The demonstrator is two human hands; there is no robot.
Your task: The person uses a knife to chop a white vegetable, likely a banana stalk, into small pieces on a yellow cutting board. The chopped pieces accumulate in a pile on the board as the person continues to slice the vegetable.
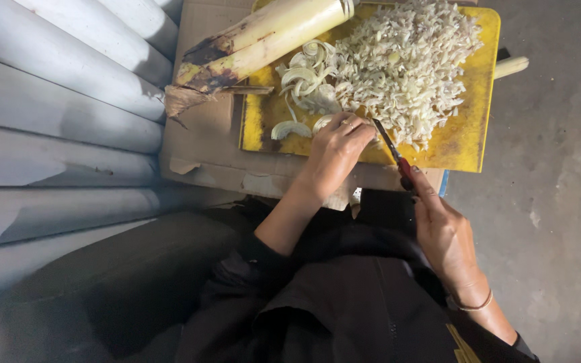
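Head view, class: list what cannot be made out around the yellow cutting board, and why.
- Piece being cut: hidden under the left hand.
- Knife handle: covered by the right hand.
- Stalk top: cut off by the frame's upper edge.
- Cutting board far edge: cut off likewise.

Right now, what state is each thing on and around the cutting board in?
Stalk: lying across the board's corner, partly cut.
Ring slices: heaped, unchopped.
Chopped pile: spread over the board.
Cutting board: flat on cardboard.
Knife: in right hand, tip on the board.
Left hand: pressing slices down.
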